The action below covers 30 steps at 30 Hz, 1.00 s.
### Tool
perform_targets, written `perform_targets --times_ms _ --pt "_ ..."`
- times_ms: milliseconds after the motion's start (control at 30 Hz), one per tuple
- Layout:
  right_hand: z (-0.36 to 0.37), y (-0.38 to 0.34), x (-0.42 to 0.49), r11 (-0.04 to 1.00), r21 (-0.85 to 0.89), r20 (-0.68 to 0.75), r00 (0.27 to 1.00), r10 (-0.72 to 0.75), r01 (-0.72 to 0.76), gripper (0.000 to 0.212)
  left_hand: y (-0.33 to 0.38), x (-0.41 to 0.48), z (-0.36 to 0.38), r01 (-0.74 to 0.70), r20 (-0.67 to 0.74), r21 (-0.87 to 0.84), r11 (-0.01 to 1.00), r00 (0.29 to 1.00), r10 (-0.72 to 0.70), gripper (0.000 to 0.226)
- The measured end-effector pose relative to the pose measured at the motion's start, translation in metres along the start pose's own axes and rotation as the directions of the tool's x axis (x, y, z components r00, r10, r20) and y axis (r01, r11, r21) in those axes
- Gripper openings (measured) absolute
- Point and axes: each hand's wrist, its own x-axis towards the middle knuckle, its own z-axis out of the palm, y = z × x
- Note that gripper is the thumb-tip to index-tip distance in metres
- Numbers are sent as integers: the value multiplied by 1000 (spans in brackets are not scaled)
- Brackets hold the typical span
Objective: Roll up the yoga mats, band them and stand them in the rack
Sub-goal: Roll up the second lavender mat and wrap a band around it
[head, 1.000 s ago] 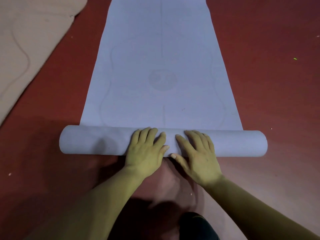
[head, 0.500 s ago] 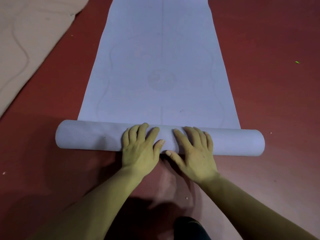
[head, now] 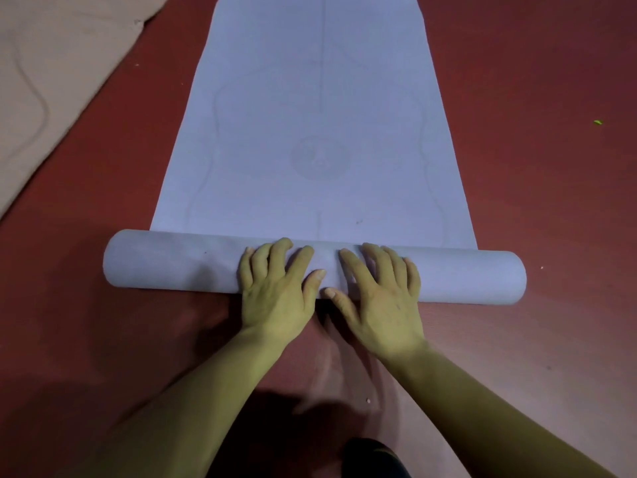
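My left hand [head: 275, 298] and right hand [head: 382, 301] side by side at centre frame, fingers [head: 280, 253] straight, slightly spread, pressing the roll [head: 165, 263] beneath them, flat mat [head: 317, 98] stretching to the top edge, red floor [head: 534, 167]

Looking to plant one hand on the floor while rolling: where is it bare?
Bare red floor lies right of the blue mat and in a narrower strip between it and the beige mat. It is also free nearer than the roll, outside both forearms. Crowded: the roll's middle, under the left hand and right hand.
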Motion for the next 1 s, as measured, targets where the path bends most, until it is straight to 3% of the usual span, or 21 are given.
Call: perform_targets --times_ms 300,567,833,1000 --pt "8 10 10 999 23 12 999 -42 41 55 -3 2 1 -33 9 -37 999 999 33 44" --pt "5 3 17 997 71 39 999 30 -33 64 0 15 4 2 26 -20 1000 1000 -2 44" --pt "6 14 42 999 49 81 997 -16 12 62 -3 18 6 -35 -26 -57 998 999 33 45" --pt "4 10 47 998 47 142 989 26 -33 66 1 23 11 18 -15 -76 997 1000 -20 44"
